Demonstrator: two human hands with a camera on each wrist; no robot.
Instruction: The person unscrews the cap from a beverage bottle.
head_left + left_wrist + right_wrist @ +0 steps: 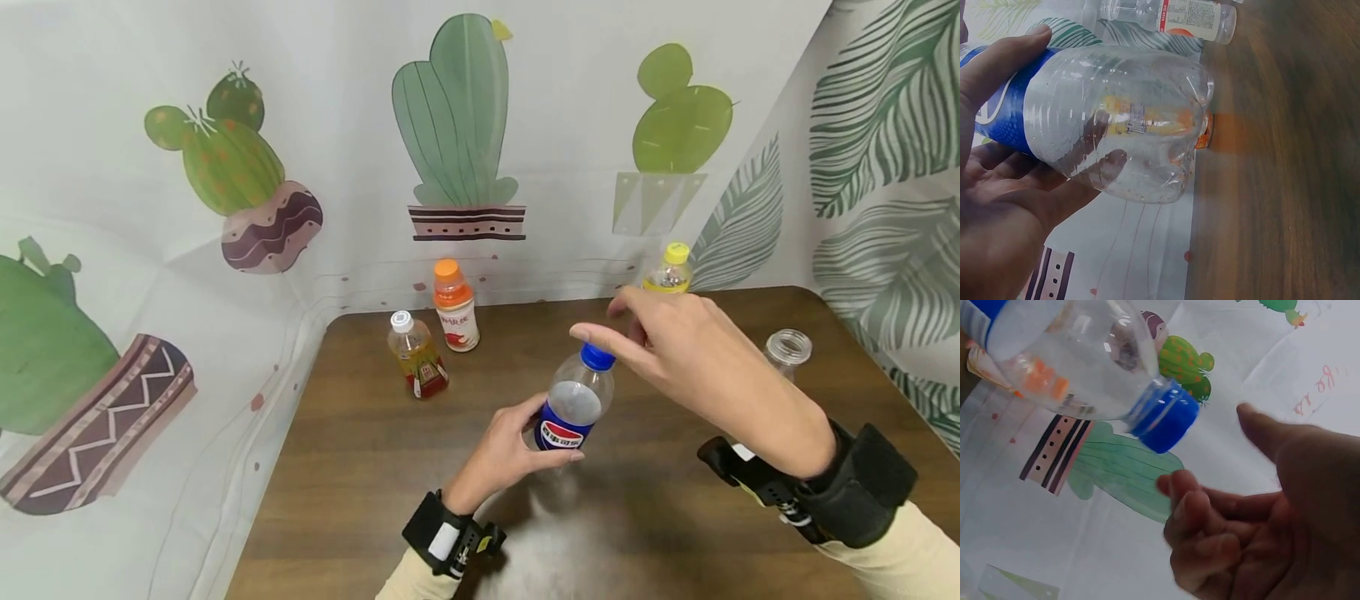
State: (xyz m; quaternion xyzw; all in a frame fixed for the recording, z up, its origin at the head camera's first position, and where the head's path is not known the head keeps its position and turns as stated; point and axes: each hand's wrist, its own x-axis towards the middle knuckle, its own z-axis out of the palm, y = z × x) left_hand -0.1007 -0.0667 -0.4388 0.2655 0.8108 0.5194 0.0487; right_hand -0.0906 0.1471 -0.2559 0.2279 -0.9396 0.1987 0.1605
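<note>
A clear plastic Pepsi bottle (pixel 576 402) with a blue label and blue cap (pixel 597 357) is gripped by my left hand (pixel 504 454) around its labelled middle. The left wrist view shows its transparent lower part (pixel 1110 119), with the thumb on one side and fingers behind. Just beyond the cap is my right hand (pixel 682 367). In the right wrist view a gap separates its thumb (pixel 1266 434) and loosely bent fingers from the blue cap (pixel 1166 417), and nothing is between them. The cap sits on the bottle's neck.
Toward the back left of the wooden table (pixel 360 467) stand a white-capped bottle (pixel 420 358) and an orange-capped bottle (pixel 456 308). A yellow-capped bottle (pixel 670 268) is behind my right hand. An uncapped clear bottle (pixel 787 348) stands at the right, partly hidden by that forearm.
</note>
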